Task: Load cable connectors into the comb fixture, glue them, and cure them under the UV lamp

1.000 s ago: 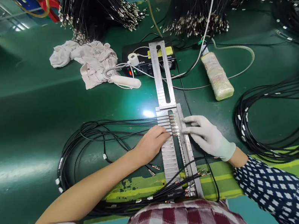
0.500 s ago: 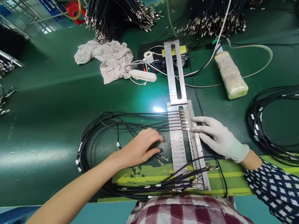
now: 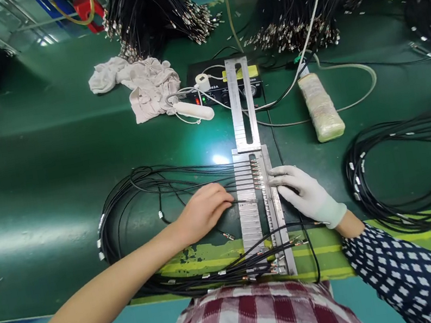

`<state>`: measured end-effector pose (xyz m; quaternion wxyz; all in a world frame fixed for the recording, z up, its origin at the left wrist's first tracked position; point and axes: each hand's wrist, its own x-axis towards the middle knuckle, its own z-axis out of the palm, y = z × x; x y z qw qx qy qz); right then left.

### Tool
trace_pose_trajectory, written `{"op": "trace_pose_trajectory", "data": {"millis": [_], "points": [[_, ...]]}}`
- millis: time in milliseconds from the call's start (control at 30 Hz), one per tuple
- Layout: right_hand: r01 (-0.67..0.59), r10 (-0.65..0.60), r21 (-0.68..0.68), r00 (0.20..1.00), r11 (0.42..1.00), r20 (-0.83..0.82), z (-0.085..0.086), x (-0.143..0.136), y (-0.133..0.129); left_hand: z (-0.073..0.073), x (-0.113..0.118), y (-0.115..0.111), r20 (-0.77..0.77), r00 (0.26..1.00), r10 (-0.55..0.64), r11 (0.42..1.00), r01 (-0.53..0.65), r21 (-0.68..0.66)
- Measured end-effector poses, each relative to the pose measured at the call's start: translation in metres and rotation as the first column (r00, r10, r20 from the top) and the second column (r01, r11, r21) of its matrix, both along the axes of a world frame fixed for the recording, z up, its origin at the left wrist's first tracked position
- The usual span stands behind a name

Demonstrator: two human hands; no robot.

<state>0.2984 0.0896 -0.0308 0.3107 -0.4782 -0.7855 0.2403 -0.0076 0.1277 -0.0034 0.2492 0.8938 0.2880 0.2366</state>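
My bare left hand (image 3: 209, 212) pinches a black cable (image 3: 243, 201) near its end, just left of the slotted metal fixture (image 3: 251, 227). The cable's tip lies across the fixture's grooved left strip. Above it, several cables rest side by side in the grooves, their metal terminals (image 3: 256, 171) over the slot. My right hand (image 3: 308, 198), in a white glove, has its fingers stretched out against the fixture's right rail, beside those terminals. Under my left hand, a loose terminal (image 3: 228, 235) lies on the table. Nearer my body, a cable bundle (image 3: 210, 277) crosses the fixture's lower end.
Behind the fixture stands a black control box (image 3: 206, 83) with a second slotted metal bar (image 3: 236, 108) in front. White cloths (image 3: 154, 89) lie to its left, a wrapped block (image 3: 321, 108) to its right. Cable coils (image 3: 356, 176) lie at right; large cable bundles (image 3: 149, 12) sit along the back.
My left hand has picked up one of the loose cables and brought its end onto the fixture. My right hand stays at the rail. The whole view has shifted slightly.
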Motion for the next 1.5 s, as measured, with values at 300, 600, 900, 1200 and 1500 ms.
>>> {"op": "trace_pose_trajectory", "data": {"millis": [300,600,900,1200,1500], "points": [[0.003,-0.003,-0.022,1.000,1.000,-0.028,0.000,0.001,0.000,-0.021,0.027,0.007,-0.031,0.995,-0.097,0.982,0.101,0.161],[0.014,-0.017,-0.060,0.999,0.998,-0.043,-0.001,0.002,0.002,-0.019,0.021,0.013,-0.027,0.991,-0.134,0.983,0.136,0.120],[0.019,-0.025,-0.079,0.998,0.997,-0.064,-0.001,0.001,0.001,-0.019,0.026,0.016,-0.048,0.985,-0.165,0.978,0.170,0.122],[0.012,-0.018,-0.062,0.996,0.998,-0.093,0.000,0.001,0.003,-0.018,0.026,0.012,-0.092,0.983,-0.161,0.968,0.175,0.181],[0.015,-0.023,-0.084,0.994,0.996,-0.102,0.000,0.000,0.004,-0.021,0.027,0.006,-0.032,0.994,-0.100,0.970,0.105,0.220]]}}
